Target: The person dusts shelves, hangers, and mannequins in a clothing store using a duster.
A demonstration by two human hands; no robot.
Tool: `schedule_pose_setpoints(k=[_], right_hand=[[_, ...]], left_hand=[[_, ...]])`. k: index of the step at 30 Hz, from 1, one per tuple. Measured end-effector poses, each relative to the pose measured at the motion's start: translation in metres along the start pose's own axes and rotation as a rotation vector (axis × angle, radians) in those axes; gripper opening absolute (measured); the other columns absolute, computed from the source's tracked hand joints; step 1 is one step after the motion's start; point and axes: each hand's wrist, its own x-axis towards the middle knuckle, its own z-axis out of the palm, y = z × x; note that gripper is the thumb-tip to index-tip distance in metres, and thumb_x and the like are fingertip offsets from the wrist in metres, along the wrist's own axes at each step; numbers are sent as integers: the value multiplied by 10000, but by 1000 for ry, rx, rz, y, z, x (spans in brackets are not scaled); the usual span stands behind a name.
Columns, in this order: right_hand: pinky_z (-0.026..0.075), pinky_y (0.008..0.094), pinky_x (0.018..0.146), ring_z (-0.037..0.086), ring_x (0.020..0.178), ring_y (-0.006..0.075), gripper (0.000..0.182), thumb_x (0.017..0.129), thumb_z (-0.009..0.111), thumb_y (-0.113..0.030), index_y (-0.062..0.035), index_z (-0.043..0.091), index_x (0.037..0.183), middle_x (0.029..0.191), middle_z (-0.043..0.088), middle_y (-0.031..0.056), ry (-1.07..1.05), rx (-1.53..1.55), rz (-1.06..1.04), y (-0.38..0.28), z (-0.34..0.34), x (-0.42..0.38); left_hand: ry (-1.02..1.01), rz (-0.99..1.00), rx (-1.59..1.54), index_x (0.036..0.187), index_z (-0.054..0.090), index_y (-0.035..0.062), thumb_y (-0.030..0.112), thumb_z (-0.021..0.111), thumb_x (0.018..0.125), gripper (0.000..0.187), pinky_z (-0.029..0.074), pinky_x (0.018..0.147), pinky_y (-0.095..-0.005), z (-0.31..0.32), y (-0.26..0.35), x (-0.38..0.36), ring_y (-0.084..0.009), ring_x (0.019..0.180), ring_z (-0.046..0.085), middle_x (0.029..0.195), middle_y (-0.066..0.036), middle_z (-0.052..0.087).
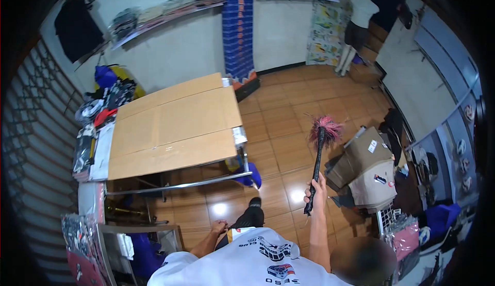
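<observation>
Out in front, my right hand (318, 189) is wrapped around the black handle of a feather duster (318, 157). Its bushy pink and dark head (327, 130) points away from me above the tiled floor, touching nothing. Close to my waist, my left hand (219, 226) is curled closed beside my dark trousers; whatever its fingers may hold is hidden. The cardboard-topped table (175, 126) stands ahead of my left hand. An open cardboard box (363, 154) is to the right of the duster.
Folded clothes fill a wall shelf (170, 15). Packed garments lie left of the table and by a metal-framed stand (139, 229). A mannequin (357, 26) stands at the far right. Grey cloth (372, 185) and bagged items (405, 237) crowd the right side.
</observation>
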Motion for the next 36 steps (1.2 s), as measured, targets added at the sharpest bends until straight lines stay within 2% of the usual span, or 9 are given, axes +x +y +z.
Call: schedule_pose_setpoints(k=[3, 10, 12, 16, 20, 24, 32, 34, 36], right_hand=[[360, 217, 356, 486, 521, 87, 571, 928, 532, -59, -162, 361, 1463, 905, 561, 73, 62, -30, -27, -25, -11, 19], [350, 218, 377, 468, 521, 75, 634, 904, 600, -32, -103, 333, 1475, 924, 590, 68, -94, -168, 42, -92, -6, 121], [357, 218, 383, 470, 532, 80, 583, 921, 586, -42, -81, 352, 1453, 963, 598, 86, -100, -236, 62, -106, 3, 152], [365, 218, 396, 471, 545, 86, 482, 947, 581, -71, -25, 401, 1392, 1013, 609, 111, -183, -383, 159, -131, 10, 221], [374, 220, 391, 467, 528, 88, 416, 956, 568, -78, -26, 434, 1346, 1004, 617, 109, -287, -430, 228, -131, 30, 285], [377, 222, 389, 472, 530, 84, 423, 955, 576, -74, -34, 433, 1351, 993, 622, 103, -448, -505, 301, -130, 77, 334], [373, 236, 400, 470, 526, 78, 483, 935, 616, -81, -40, 473, 1395, 1011, 644, 110, -1122, -771, 574, -98, 174, 440], [365, 240, 400, 457, 512, 77, 484, 921, 630, -80, -52, 493, 1384, 978, 638, 89, -1019, -993, 219, -80, 197, 463], [378, 257, 405, 463, 497, 89, 493, 908, 643, -88, -43, 498, 1377, 902, 613, 73, -1066, -933, 142, -86, 223, 486]], left_hand=[[-90, -147, 508, 1006, 665, 92, 164, 538, 906, 177, 550, 682, -369, 40, 67, -22, -187, 814, 654, 925, -51, 677], [-100, -359, 321, 1106, 630, 110, 219, 507, 946, 230, 505, 857, -430, 144, 131, 16, -203, 932, 632, 1074, -41, 662], [-293, -312, 402, 1172, 644, 119, 268, 472, 961, 311, 492, 932, -409, 161, 119, 68, -222, 1084, 621, 1178, -79, 664], [-403, 221, 1333, 1224, 652, 109, 330, 455, 961, 396, 440, 1025, -380, 216, 127, 132, -270, 1259, 548, 1309, -141, 613], [-149, 26, 931, 1215, 662, 87, 391, 431, 957, 460, 369, 1098, -378, 231, 141, 126, -330, 1265, 539, 1333, -182, 587], [-126, -8, 919, 1208, 663, 87, 379, 427, 964, 448, 394, 1074, -378, 226, 138, 106, -327, 1271, 531, 1329, -195, 584], [-15, -215, 615, 1201, 662, 97, 388, 436, 962, 438, 423, 1029, -378, 247, 123, 74, -312, 1249, 546, 1313, -175, 597], [17, -244, 543, 1199, 661, 100, 390, 438, 962, 436, 430, 1017, -379, 264, 133, 76, -309, 1243, 550, 1309, -170, 600], [55, -262, 471, 1197, 661, 103, 392, 441, 962, 433, 437, 1006, -379, 283, 148, 82, -305, 1237, 554, 1306, -165, 603]])
